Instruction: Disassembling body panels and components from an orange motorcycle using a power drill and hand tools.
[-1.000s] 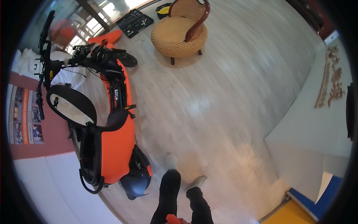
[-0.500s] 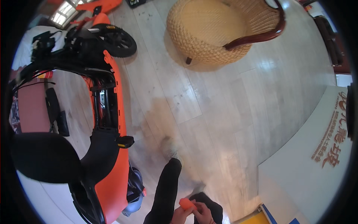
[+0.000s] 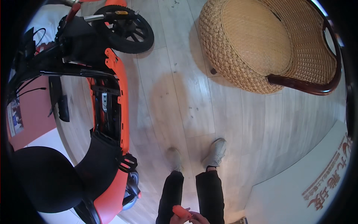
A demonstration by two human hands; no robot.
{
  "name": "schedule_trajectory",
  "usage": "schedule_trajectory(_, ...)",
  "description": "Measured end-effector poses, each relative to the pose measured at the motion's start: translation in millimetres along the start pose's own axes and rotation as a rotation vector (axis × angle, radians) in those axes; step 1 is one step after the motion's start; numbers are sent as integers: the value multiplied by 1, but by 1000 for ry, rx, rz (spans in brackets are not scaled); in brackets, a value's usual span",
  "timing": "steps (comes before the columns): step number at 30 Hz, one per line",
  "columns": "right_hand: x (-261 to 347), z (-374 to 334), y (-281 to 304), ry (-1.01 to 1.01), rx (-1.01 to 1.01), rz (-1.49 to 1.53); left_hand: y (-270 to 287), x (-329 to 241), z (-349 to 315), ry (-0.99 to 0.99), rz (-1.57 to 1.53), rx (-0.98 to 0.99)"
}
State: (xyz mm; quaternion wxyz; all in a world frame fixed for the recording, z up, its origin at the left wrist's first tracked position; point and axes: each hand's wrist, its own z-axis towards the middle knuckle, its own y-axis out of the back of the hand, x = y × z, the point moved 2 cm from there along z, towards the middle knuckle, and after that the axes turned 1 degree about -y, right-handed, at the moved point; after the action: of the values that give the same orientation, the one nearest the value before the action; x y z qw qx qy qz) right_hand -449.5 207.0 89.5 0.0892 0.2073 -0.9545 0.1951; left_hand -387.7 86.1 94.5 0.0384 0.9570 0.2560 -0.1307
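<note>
Low in the head view, in front of my legs, my left hand (image 3: 177, 219) is closed round a small orange piece (image 3: 181, 211) with a rounded end; its exact kind does not show. My right hand (image 3: 198, 218) is beside it, fingers pinched at the piece's right end. To my left stands an orange and black electric scooter (image 3: 125, 123) with its floor panel off, showing an open black compartment (image 3: 105, 102). Its black seat (image 3: 46, 179) is nearest me, its front wheel (image 3: 128, 31) farthest.
A round wicker chair (image 3: 238, 48) with a dark wooden armrest stands at the far right. A white board (image 3: 287, 194) with brown lettering lies at the lower right. Black panels (image 3: 59, 99) rest beyond the scooter. Small dark bits (image 3: 192, 112) lie on the wooden floor (image 3: 246, 127).
My view has shifted as I step forward; both my shoes now show side by side. The chair appears larger and farther right. The orange piece stays between my hands.
</note>
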Motion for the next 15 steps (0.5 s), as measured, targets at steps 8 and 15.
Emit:
schedule_trajectory(8,19,27,59,107,-93,-282,-45,-16,35,29,-278,-249)
schedule_trajectory(15,-100,34,57,-129,-219,759,-93,-42,57,189,-431,-197)
